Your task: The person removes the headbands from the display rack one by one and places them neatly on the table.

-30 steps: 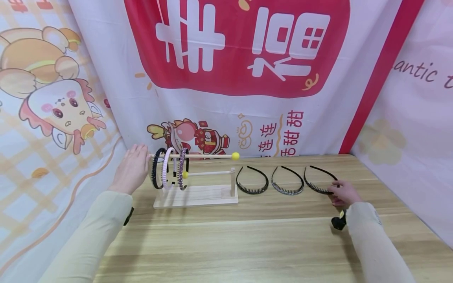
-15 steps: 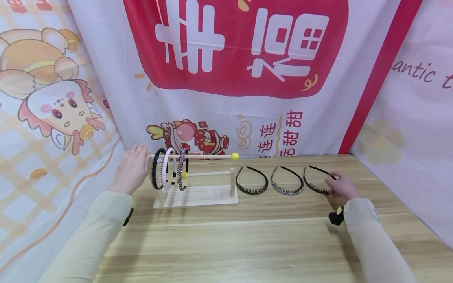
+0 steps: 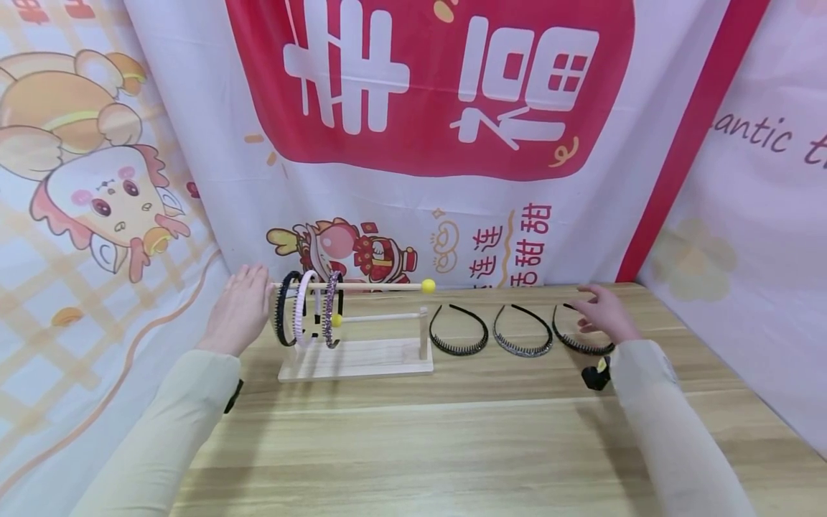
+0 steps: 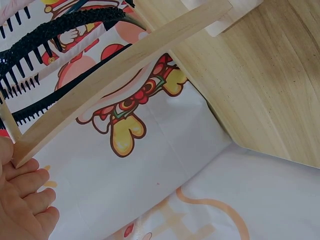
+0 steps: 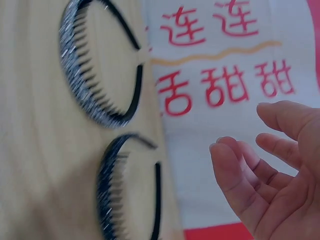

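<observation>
At the left end of a wooden headband stand [image 3: 375,359], my left hand [image 3: 239,309] holds the top of its upright post [image 4: 100,82], thumb and fingers on either side. A black headband [image 3: 282,316], a pink headband [image 3: 300,312] and a purple glittery headband [image 3: 330,316] hang on the upper rod near that hand. My right hand [image 3: 607,314] hovers over the rightmost black headband [image 3: 581,347], hiding part of it. Its fingers are loosely bent and apart, with nothing between them in the right wrist view.
A silver glittery headband [image 3: 526,350] and another dark headband [image 3: 460,350] lie on the wooden table [image 3: 413,445], right of the stand. Yellow balls tip the upper rod [image 3: 388,286] and lower rod [image 3: 381,317]. A printed cloth [image 3: 420,194] hangs behind.
My right hand has come up off the rightmost headband and shifted back and slightly left, leaving that headband on the table. The left hand stays at the post.
</observation>
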`<action>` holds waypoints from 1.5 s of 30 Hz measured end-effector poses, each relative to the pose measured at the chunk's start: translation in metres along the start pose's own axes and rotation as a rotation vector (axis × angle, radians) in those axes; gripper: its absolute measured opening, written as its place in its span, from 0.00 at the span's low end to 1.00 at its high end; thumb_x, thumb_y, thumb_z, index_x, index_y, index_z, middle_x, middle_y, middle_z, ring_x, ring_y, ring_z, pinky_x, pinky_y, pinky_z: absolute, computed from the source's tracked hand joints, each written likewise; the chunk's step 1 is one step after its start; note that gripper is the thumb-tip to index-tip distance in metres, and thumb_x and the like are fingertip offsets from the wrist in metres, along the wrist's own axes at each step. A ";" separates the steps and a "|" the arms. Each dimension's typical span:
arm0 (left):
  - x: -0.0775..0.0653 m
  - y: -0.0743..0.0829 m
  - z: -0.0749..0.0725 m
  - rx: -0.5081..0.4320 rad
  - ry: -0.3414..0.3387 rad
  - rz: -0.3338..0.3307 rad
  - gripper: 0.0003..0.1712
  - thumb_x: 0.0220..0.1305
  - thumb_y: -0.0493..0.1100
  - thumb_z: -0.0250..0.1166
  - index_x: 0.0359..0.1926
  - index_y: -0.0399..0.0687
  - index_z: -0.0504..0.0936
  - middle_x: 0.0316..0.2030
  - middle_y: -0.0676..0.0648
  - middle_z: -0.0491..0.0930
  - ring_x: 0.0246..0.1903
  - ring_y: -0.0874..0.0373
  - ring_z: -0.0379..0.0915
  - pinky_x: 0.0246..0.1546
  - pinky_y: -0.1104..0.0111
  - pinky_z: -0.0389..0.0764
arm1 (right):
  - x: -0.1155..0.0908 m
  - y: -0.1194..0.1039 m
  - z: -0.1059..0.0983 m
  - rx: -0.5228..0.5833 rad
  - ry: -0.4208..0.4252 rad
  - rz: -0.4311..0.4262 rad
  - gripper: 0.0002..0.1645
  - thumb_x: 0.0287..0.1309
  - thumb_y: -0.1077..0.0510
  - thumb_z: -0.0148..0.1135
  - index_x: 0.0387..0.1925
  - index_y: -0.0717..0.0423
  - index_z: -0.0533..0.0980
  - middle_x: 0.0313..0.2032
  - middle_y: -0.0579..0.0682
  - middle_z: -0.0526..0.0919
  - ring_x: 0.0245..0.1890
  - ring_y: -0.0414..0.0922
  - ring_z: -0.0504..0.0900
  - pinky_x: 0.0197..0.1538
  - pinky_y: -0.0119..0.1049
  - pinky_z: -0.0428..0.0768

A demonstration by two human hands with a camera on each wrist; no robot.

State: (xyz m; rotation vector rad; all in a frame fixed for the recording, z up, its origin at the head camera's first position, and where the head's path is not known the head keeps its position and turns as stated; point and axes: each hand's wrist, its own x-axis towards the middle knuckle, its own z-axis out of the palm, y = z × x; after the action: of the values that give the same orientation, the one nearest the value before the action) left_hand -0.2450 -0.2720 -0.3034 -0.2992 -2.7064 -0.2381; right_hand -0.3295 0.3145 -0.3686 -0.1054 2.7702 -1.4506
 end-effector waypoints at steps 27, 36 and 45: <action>-0.001 0.003 -0.001 0.024 0.000 -0.006 0.27 0.73 0.41 0.38 0.61 0.20 0.55 0.61 0.23 0.53 0.62 0.30 0.45 0.66 0.51 0.37 | 0.013 -0.125 0.038 -0.032 -0.047 -0.200 0.36 0.61 0.57 0.58 0.67 0.57 0.56 0.41 0.63 0.72 0.27 0.49 0.77 0.32 0.43 0.83; -0.001 0.003 -0.001 0.018 -0.004 -0.008 0.27 0.73 0.41 0.38 0.62 0.20 0.55 0.61 0.23 0.53 0.62 0.30 0.44 0.66 0.50 0.37 | 0.003 -0.168 0.052 -0.103 -0.063 -0.322 0.34 0.60 0.56 0.59 0.65 0.56 0.60 0.37 0.58 0.74 0.25 0.53 0.78 0.25 0.40 0.82; 0.000 0.003 -0.002 0.019 -0.010 0.000 0.28 0.74 0.42 0.36 0.62 0.20 0.55 0.61 0.23 0.53 0.63 0.30 0.43 0.65 0.48 0.38 | -0.006 -0.203 0.074 -0.149 -0.093 -0.376 0.34 0.59 0.55 0.60 0.65 0.51 0.61 0.38 0.55 0.75 0.23 0.49 0.78 0.24 0.38 0.81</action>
State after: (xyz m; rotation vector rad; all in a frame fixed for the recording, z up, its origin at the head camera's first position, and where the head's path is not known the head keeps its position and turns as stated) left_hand -0.2432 -0.2695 -0.3015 -0.2960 -2.7170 -0.2106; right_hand -0.3094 0.1390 -0.2440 -0.7113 2.8863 -1.2515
